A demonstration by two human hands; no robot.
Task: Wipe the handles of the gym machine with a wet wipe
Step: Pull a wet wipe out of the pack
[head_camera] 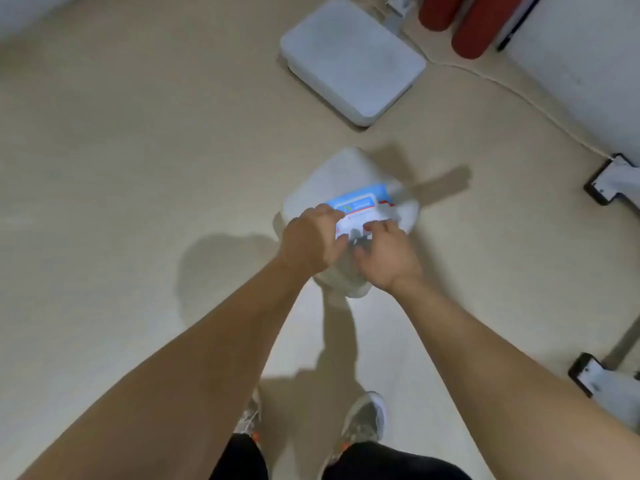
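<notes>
A blue and white pack of wet wipes [360, 204] lies on a white stool-like surface [343, 174] in the middle of the head view. My left hand [308, 242] grips the pack's left end. My right hand [384, 256] rests on the pack's near edge, fingertips at its white flap; the image is blurred, so I cannot tell whether a wipe is pinched. The gym machine [585, 67] stands at the right, white framed with red padded rollers [485, 26]. Its handles are out of view.
A white square platform [349, 60] lies on the beige floor [121, 150] beyond the stool. A cable [512, 88] runs along the floor toward the machine. Black-capped machine feet [602, 181] stick out at the right. My shoes [365, 420] are at the bottom.
</notes>
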